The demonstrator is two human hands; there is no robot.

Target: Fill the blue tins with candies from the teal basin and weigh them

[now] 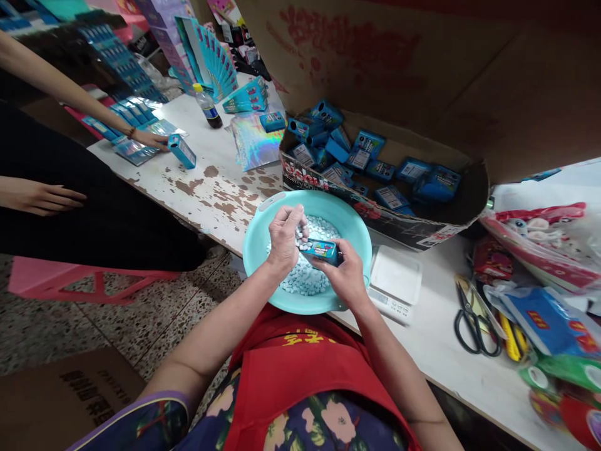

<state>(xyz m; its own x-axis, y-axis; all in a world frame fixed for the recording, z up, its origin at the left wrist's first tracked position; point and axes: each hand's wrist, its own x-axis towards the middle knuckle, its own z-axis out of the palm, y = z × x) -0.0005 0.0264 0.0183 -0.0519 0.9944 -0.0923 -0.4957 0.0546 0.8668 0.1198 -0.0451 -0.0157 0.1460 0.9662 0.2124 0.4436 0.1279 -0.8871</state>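
Over a turquoise plastic basin [258, 275], both of my hands are close together. Small white candies [306, 279] cover the basin's bottom. Several of the candies sit in my left hand [285, 239], its fingers curled around them. A small blue candy box [322, 251] lies tilted in my right hand [348, 272], which grips its right end. The box's left end is right by the candies in my left hand; I cannot tell whether its flap is open.
Behind the basin stands a cardboard carton [422, 235] holding several blue boxes. A white digital scale [398, 275] and scissors [472, 326] lie to the right. At left, a co-worker's hand [153, 140] touches a blue box [182, 152] near a bottle [208, 108].
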